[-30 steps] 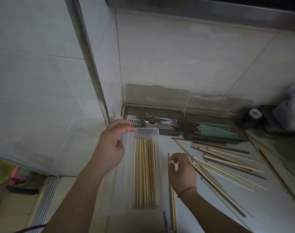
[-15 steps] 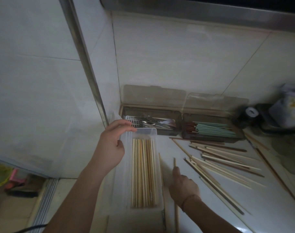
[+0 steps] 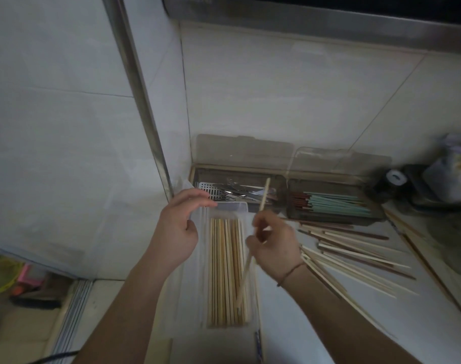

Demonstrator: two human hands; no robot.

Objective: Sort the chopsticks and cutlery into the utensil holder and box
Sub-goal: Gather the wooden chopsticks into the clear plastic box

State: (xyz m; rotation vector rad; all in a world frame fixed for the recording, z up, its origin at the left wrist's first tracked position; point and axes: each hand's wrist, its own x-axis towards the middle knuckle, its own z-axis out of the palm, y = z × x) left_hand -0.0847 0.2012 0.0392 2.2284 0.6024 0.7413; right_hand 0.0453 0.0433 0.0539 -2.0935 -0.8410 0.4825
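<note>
Lower centre of frame: clear plastic box (image 3: 225, 206), lengthwise, holding a row of pale wooden chopsticks (image 3: 225, 271). Left hand (image 3: 178, 227) at the box's far left corner, fingers curled over the rim. Right hand (image 3: 272, 245) just right of the box, pinching a single chopstick (image 3: 264, 195), tilted, lower end over the box. Right of centre: loose chopsticks (image 3: 355, 253) scattered on the counter (image 3: 381, 324). Against the back wall: utensil holder (image 3: 284, 190), metal cutlery (image 3: 237, 193) in left compartment, green-and-brown chopsticks (image 3: 334, 204) in right.
</note>
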